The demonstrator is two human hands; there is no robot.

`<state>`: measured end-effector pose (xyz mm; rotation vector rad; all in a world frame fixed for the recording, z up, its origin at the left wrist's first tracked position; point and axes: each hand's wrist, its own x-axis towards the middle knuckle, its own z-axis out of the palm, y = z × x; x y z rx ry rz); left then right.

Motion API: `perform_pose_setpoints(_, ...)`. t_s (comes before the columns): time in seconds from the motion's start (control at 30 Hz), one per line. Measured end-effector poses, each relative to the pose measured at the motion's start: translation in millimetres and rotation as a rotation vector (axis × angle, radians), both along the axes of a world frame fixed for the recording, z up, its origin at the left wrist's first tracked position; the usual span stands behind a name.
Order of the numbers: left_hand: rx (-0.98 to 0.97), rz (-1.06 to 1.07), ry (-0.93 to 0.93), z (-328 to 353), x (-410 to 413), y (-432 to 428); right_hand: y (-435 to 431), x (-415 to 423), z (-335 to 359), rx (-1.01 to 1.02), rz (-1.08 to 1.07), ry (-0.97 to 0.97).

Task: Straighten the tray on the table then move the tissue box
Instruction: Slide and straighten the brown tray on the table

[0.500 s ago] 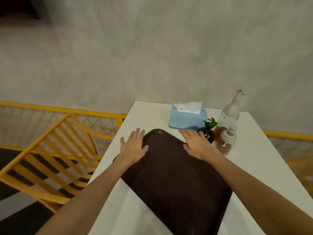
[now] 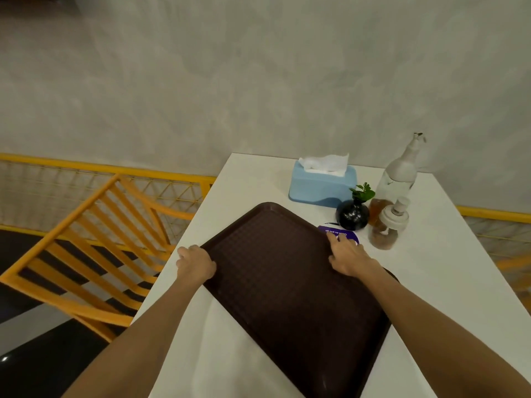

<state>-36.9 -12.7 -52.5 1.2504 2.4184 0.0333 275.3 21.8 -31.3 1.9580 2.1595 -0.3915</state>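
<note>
A dark brown plastic tray point(image 2: 287, 282) with a textured bed is seen lying skewed on the white table point(image 2: 448, 282), one corner turned toward the far end and its long sides running diagonally across the tabletop. Its left edge is gripped by the left hand point(image 2: 195, 264), the fingers curled over the rim near the table's left border. Its right edge is held by the right hand point(image 2: 349, 258), the fingers closed around the rim and partly covering a purple card point(image 2: 337, 232) that lies just beside the tray. The light blue tissue box point(image 2: 321, 185) is set beyond the tray's far corner, apart from it, with a white tissue point(image 2: 324, 162) standing out of its top. To the right of the box, a small black vase point(image 2: 352, 215) with a green sprig is placed, and next to it a clear pump bottle point(image 2: 386, 225) and a tall glass bottle point(image 2: 398, 176) are grouped. A yellow slatted chair point(image 2: 94, 239) is seen to the left of the table, against a grey wall point(image 2: 230, 81).
</note>
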Motion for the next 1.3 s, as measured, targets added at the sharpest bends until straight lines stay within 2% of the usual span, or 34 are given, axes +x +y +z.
perform_pose_setpoints(0.23,0.05,0.034,-0.093,-4,-3,12,-2,3,-7,0.081,-0.077,0.026)
perform_pose_setpoints(0.43,0.364,0.124,-0.281,0,-13,32,-9,6,-12,0.077,-0.113,0.05)
perform_pose_setpoints(0.5,0.413,0.178,-0.351,3,-12,31,-12,4,-13,0.062,-0.128,0.07)
perform_pose_setpoints(0.57,0.39,0.189,-0.363,-1,-7,25,-15,0,-13,0.057,-0.154,0.087)
perform_pose_setpoints(0.73,0.205,0.054,-0.424,-19,-1,-7,-18,-6,-10,0.044,-0.204,0.098)
perform_pose_setpoints(0.8,0.21,0.029,-0.451,-20,-6,-9,-18,-10,-9,0.042,-0.213,0.09)
perform_pose_setpoints(1.03,0.289,-0.07,-0.348,-9,-40,12,-26,-44,-11,0.01,-0.323,0.142)
perform_pose_setpoints(1.3,0.271,-0.244,-0.451,-4,-104,57,-41,-110,-16,0.047,-0.508,0.176)
